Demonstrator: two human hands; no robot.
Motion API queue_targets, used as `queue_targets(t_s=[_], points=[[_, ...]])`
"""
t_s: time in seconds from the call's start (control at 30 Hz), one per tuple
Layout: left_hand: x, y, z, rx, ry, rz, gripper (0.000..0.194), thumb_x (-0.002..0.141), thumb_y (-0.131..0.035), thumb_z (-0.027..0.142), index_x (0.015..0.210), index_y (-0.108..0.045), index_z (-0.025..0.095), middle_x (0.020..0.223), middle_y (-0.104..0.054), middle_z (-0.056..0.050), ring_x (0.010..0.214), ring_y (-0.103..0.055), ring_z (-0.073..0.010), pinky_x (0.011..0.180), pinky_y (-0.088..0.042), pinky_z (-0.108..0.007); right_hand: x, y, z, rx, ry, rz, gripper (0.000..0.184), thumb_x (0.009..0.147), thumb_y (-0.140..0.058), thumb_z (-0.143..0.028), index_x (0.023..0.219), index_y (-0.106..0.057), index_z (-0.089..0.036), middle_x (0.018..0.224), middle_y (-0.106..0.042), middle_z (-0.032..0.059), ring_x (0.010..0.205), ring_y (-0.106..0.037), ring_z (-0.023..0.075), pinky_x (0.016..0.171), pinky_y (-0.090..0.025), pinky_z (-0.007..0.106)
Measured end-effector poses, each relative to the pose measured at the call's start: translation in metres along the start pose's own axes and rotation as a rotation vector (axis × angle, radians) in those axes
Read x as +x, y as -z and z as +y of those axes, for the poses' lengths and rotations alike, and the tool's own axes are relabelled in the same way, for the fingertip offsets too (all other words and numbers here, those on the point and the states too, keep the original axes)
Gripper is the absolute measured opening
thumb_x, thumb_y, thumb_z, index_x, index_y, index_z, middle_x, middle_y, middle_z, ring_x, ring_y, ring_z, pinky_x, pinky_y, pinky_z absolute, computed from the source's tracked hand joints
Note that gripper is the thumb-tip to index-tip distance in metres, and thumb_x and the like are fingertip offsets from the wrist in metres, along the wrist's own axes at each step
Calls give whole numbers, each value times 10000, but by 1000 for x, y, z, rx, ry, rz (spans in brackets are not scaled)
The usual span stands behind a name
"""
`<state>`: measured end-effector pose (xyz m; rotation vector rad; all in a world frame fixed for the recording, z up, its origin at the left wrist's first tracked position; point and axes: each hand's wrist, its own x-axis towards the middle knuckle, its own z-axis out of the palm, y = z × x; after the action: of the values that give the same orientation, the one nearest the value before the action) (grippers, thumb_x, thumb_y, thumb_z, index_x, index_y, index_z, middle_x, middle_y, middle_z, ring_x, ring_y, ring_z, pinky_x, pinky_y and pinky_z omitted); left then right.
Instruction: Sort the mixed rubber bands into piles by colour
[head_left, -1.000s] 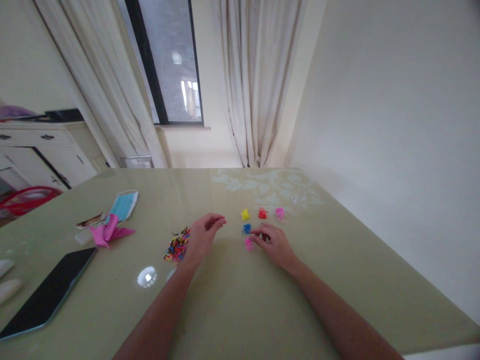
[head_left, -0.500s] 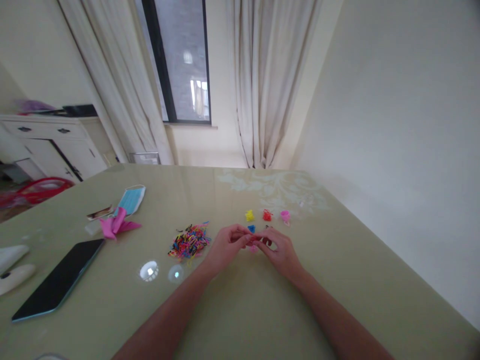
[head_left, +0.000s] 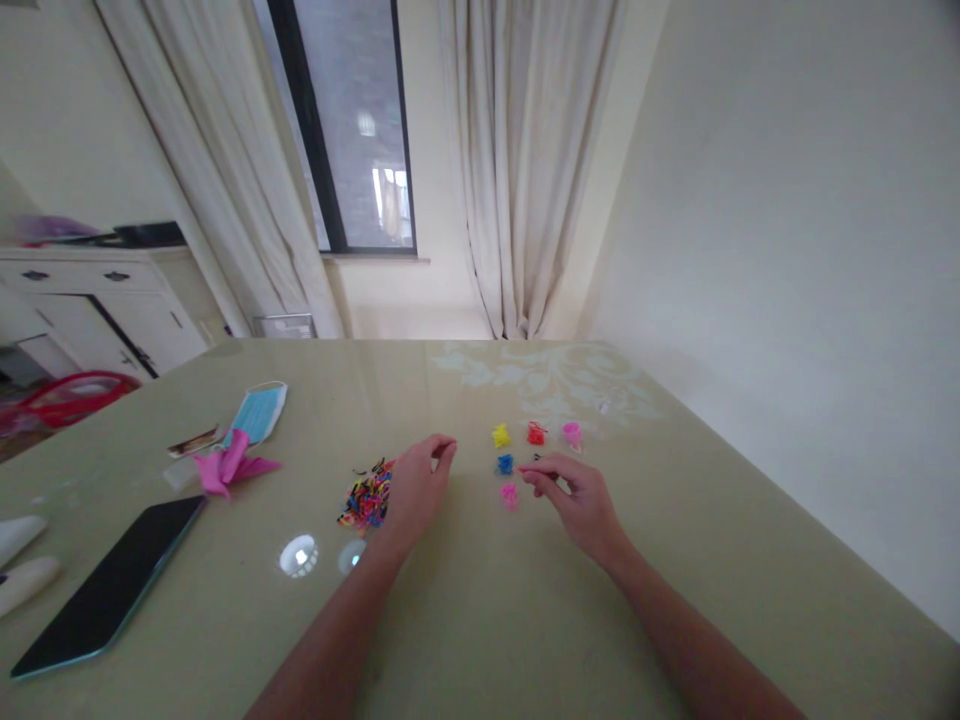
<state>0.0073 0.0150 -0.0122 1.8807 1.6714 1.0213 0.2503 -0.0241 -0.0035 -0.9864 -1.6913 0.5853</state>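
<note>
Left hand (head_left: 412, 492), right hand (head_left: 581, 495) now parted, fingertips pinched, contents unclear; blue bundle (head_left: 505, 464) uncovered.

A: Left hand (head_left: 416, 485), position?
B: Amended. Half a second ago, meeting the other hand above the small heaps; now parted from it, shifted left, hiding the right side of the mixed-colour heap (head_left: 365, 500), at that time fully visible.
A: Right hand (head_left: 577, 495)?
B: Amended. Now well apart from the left, slightly further right.
A: Blue heap (head_left: 505, 464), nearest pink heap (head_left: 509, 496)?
B: Both partly covered half a second ago; both now exposed, right hand just beside.
</note>
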Motion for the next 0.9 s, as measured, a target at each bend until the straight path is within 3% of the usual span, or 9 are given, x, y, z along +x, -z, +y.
queue_targets(t_s=[0.1, 0.23, 0.37, 0.5, 0.63, 0.9], points=[[1, 13, -11, 494, 11, 46, 328, 996, -504, 316, 1206, -714, 178, 1292, -711, -143, 1216, -610, -335, 1041, -433, -476, 7, 6, -3, 79, -4, 84, 153, 897, -763, -386, 910, -833, -250, 749, -784, 36, 667, -717, 179, 652, -585, 298], [-2, 17, -18, 719, 81, -64, 335, 1000, -494, 363, 1196, -709, 198, 1325, -671, -159, 1217, -601, -349, 1014, -424, -484, 37, 19, -28, 13, 80, 92, 151, 871, -792, -386, 875, -836, -242, 804, -807, 56, 721, -735, 195, 697, -602, 328], [1, 17, -17, 717, 79, -103, 299, 1010, -470, 318, 1126, -726, 216, 1230, -698, -131, 1169, -630, -299, 983, -424, -425, 76, 29, -77, -89, 217, 33, 176, 867, -800, -394, 911, -830, -227, 843, -814, 49, 733, -741, 178, 695, -606, 297], [3, 19, -16, 689, 80, -115, 283, 1015, -454, 242, 1060, -732, 219, 1135, -726, -101, 1103, -658, -260, 940, -432, -375, 93, 29, -110, -130, 368, 7, 146, 888, -794, -335, 1001, -817, -246, 898, -822, 17, 729, -743, 151, 730, -611, 274], [4, 18, -18, 680, 84, -112, 264, 1011, -470, 233, 1056, -730, 215, 1112, -731, -99, 1066, -676, -259, 917, -451, -368, 91, 26, -109, -173, 448, -42, 96, 922, -760, -251, 1003, -809, -262, 923, -816, -3, 790, -750, 149, 749, -597, 266], [8, 11, -34, 542, 43, -70, 325, 984, -436, 128, 1089, -733, 207, 1148, -718, -93, 1085, -681, -239, 964, -481, -339, 82, 46, -111, -245, 433, -70, 98, 961, -711, -287, 983, -806, -282, 915, -810, 2, 831, -757, 180, 758, -605, 289]])
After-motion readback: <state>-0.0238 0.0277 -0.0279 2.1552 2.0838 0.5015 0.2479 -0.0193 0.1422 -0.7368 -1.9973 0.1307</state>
